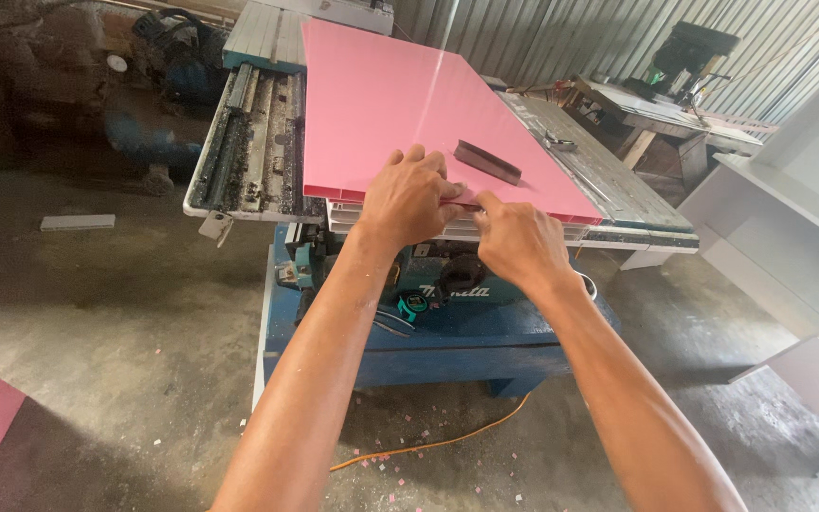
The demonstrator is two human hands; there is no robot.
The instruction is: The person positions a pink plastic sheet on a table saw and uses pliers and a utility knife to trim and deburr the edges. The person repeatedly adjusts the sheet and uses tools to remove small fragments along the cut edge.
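Pink panel (400,104) flat on the table saw (258,152), long axis running near-to-far, tilted slightly right at the near end. Near edge overhanging the saw's front, directly ahead of both hands.

Left hand (408,201) palm-down on the panel's near edge, fingers curled over the top face, pressing. Right hand (521,242) just beside it to the right, thumb and forefinger pinching a small pink strip or film edge (464,197) right at the panel's near lip. Hands touching or nearly so at that pinch; exact contact between them hard to tell.

Both equally close to the near edge; left sitting a bit farther onto the panel, right lower and nearer.

Dark curved block (487,161) lying on the panel just beyond the hands, far-right of the fingertips, apart from them.

White ribbed panels (353,220) stacked under the pink one, ends showing below the near edge. Orange cable (447,441) on the floor underneath.
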